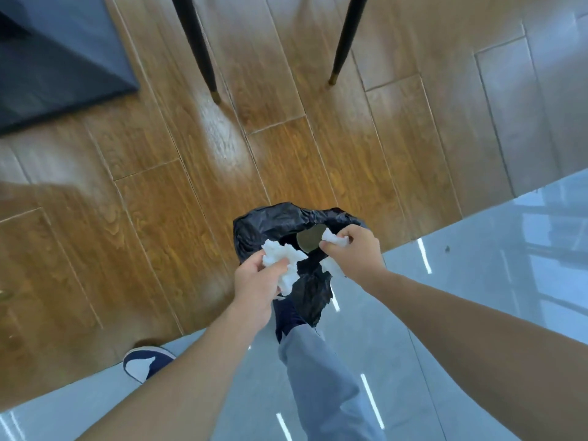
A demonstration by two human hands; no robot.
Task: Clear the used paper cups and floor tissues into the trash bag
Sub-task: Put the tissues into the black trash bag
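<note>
A black trash bag (270,222) hangs open in front of me, low in the middle of the head view. Inside its mouth shows the round top of a paper cup (308,238). My left hand (254,288) grips a crumpled white tissue (281,254) at the bag's left rim. My right hand (353,254) is closed on another white tissue (332,238) together with the bag's right rim. The bag's lower part droops between my hands.
Two black chair legs (199,49) (345,39) stand on the wooden floor ahead. A dark mat (57,58) lies at the upper left. Glossy grey tile (477,281) runs under my feet. My shoe (144,362) and trouser leg (318,377) are below.
</note>
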